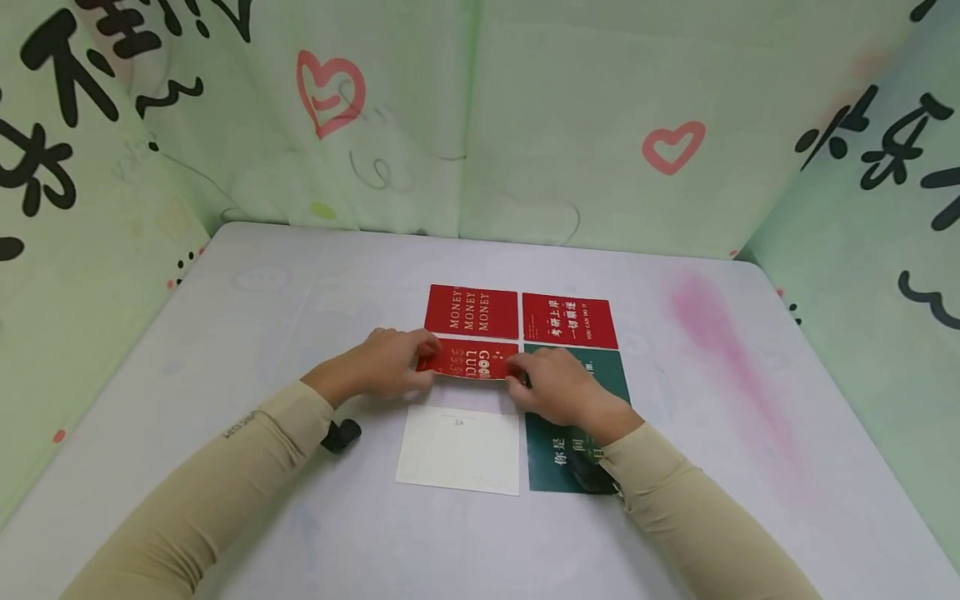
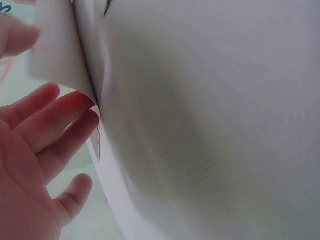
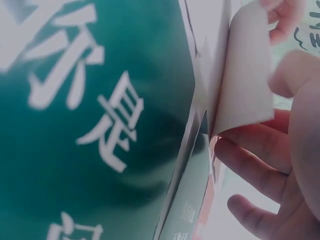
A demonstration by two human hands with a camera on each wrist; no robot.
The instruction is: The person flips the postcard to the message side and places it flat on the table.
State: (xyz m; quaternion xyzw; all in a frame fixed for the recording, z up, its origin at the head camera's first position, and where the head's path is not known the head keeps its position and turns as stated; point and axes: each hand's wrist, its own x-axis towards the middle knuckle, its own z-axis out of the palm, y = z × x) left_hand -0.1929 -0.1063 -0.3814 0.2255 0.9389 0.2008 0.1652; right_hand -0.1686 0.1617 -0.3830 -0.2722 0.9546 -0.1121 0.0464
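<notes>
From my head the light is bright, soft and even, with only faint shadows under my arms, and the walls bow outward at 9 and 3 o'clock. Both wrist views are blurred: my fingers point(image 2: 35, 130) glow pinkish at 8 o'clock, and the green card point(image 3: 90, 115) is out of focus.

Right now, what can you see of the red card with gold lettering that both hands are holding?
The red rectangular card with gold lettering looks like thin glossy paper with a pale back. It is lifted and bowed above the table, between the red "MONEY" card and the white card. The left hand pinches its left end, the right hand its right end.
</notes>
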